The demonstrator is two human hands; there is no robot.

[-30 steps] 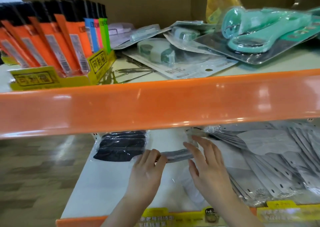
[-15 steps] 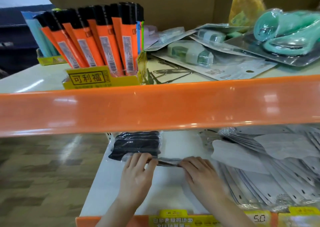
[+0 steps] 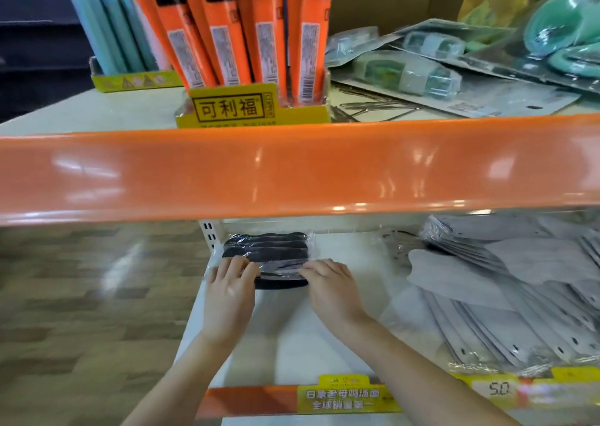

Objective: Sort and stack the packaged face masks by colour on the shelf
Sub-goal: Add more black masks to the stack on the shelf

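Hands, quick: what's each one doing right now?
Left hand: gripping the black mask pack at its left end.
Right hand: gripping the same pack's right end.

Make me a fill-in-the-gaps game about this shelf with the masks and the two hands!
1. Both hands, the left hand and the right hand, rest on a packaged mask whose colour is ____.
2. The big pile of grey masks lies on the ____ side of the shelf.
3. The rail across the upper shelf is coloured ____.

Missing words: black; right; orange
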